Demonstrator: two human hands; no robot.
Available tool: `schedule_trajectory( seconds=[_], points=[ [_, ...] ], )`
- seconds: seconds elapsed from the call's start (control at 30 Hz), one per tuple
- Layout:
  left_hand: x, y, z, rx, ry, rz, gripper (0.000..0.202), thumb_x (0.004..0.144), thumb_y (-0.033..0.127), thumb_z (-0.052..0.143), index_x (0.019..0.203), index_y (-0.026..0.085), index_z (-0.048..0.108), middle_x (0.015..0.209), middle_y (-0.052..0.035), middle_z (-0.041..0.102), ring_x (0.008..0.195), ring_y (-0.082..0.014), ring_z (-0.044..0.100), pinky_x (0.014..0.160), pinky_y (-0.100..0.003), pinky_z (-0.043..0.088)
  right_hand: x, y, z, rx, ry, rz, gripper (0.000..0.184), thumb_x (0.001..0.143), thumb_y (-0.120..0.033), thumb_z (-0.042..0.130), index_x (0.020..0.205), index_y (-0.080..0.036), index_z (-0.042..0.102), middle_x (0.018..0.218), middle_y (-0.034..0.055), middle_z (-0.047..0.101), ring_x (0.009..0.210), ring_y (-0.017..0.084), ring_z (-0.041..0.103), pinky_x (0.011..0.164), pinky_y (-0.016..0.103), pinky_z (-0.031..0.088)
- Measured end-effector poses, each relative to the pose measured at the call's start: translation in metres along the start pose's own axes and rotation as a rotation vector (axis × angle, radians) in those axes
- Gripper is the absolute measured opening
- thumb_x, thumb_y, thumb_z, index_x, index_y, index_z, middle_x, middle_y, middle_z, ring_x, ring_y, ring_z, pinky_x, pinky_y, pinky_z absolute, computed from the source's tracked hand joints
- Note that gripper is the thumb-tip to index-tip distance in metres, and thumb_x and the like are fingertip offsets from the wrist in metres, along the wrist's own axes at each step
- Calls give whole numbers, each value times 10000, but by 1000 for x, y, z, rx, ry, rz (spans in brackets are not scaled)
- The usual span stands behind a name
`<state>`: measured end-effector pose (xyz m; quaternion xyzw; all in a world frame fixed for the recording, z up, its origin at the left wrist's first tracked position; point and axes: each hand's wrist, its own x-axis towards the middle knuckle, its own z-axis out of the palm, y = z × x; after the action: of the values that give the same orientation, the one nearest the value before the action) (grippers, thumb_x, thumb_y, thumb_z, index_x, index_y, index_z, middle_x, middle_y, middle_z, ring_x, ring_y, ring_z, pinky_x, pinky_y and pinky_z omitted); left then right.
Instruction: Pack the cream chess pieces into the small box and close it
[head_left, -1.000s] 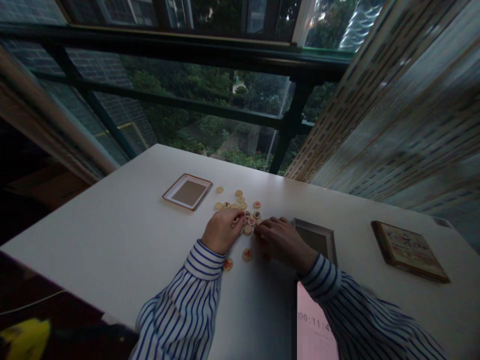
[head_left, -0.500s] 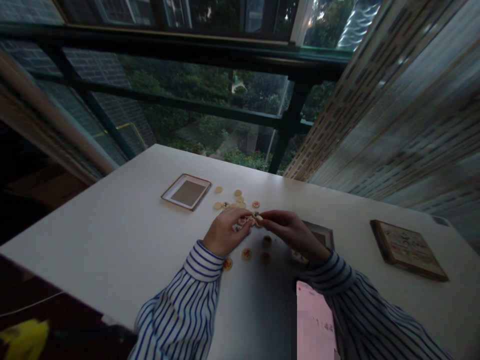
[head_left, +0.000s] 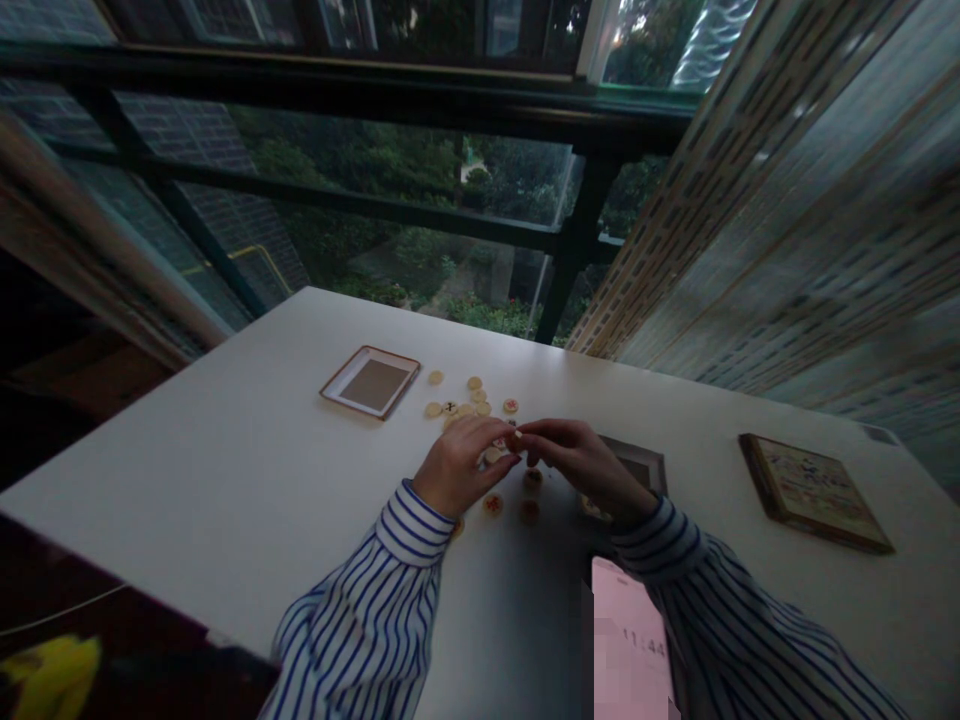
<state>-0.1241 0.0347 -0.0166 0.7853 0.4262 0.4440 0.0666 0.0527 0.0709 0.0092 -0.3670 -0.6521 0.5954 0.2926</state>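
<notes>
My left hand [head_left: 461, 465] and my right hand [head_left: 589, 462] meet over a scatter of round wooden Chinese chess pieces. Their fingertips pinch a small pale Chinese chess piece [head_left: 517, 436], seen nearly edge-on. Behind my left thumb shows another pale piece [head_left: 493, 455]; whether it lies on the table or in the fingers I cannot tell. Closer to me, a piece with a red character [head_left: 493, 505] lies face up beside a darker stack of pieces [head_left: 531, 511]. Several plain-sided pieces [head_left: 465, 410] sit beyond my left hand, and one red-marked piece [head_left: 511, 405] lies farther back.
On the white table [head_left: 247, 450] rests an open shallow box tray [head_left: 411, 378] at left. Another grey-lined tray [head_left: 651, 462] is partly behind my right hand. A lidded wooden box [head_left: 817, 492] lies at right. A phone [head_left: 626, 610] is under my right forearm.
My fingertips have turned the piece between them and shifted slightly. My left thumb has moved a little to the right. The pieces on the table look the same.
</notes>
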Motion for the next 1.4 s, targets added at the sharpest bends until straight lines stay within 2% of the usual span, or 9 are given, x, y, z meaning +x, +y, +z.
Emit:
schedule_trajectory(
  seconds=[0.23,0.43,0.63,0.73,0.87,0.97,1.07,1.23,1.4],
  points=[
    [1,0,-2,52,-44,22,206,775,215,599,972,157,589,896,-71,671,853,-185,603,781,-354,480,-1,3,1,-43,-19,-6,287,782,-368,587,935,-146,687,734,32,651,624,116,546,580,250,422],
    [-1,-6,-14,95,-56,-44,203,761,237,619,942,149,600,901,-77,667,861,-190,591,795,-355,475,0,1,0,-135,42,-45,287,784,-379,570,885,-131,671,798,58,673,684,132,566,629,265,436],
    [-3,-7,-25,112,-59,-82,231,761,222,613,981,150,598,944,-80,655,903,-186,580,819,-341,474,1,10,-2,-310,92,-103,280,819,-364,524,916,-134,651,811,63,672,705,147,582,648,274,444],
    [-8,-4,-31,164,-126,-92,243,759,217,611,993,154,597,964,-77,651,919,-193,577,831,-355,467,1,14,-2,-432,113,-172,260,836,-351,506,936,-157,647,836,52,674,720,143,585,646,262,440],
    [-18,-3,-33,260,-270,-140,227,762,227,594,981,174,615,938,-68,636,885,-205,571,789,-371,472,0,15,0,-595,126,-233,239,853,-326,485,934,-170,648,789,31,665,660,124,573,607,242,423],
    [-24,-3,-31,323,-343,-162,205,746,241,606,938,178,639,952,-77,610,883,-215,554,779,-380,466,-1,14,0,-696,116,-267,225,855,-295,484,938,-162,646,771,35,657,649,119,568,608,235,420],
    [-26,-2,-28,377,-375,-180,194,729,252,621,909,185,651,983,-87,591,906,-230,538,776,-390,458,0,16,0,-821,98,-297,212,847,-264,497,956,-161,648,838,61,658,704,131,577,649,243,425],
    [-28,-2,-26,408,-398,-206,173,730,277,620,882,207,664,1049,-86,563,967,-240,516,810,-403,442,1,18,3,-1086,-27,-327,210,863,-235,471,977,-186,640,955,89,636,874,167,560,754,282,397],
    [-30,-4,-24,427,-441,-242,207,714,288,639,909,233,681,1069,-83,554,988,-246,507,828,-416,433,2,14,12,-1302,-112,-323,196,855,-248,487,1012,-200,594,984,80,587,898,193,511,727,306,356]
  ],
)
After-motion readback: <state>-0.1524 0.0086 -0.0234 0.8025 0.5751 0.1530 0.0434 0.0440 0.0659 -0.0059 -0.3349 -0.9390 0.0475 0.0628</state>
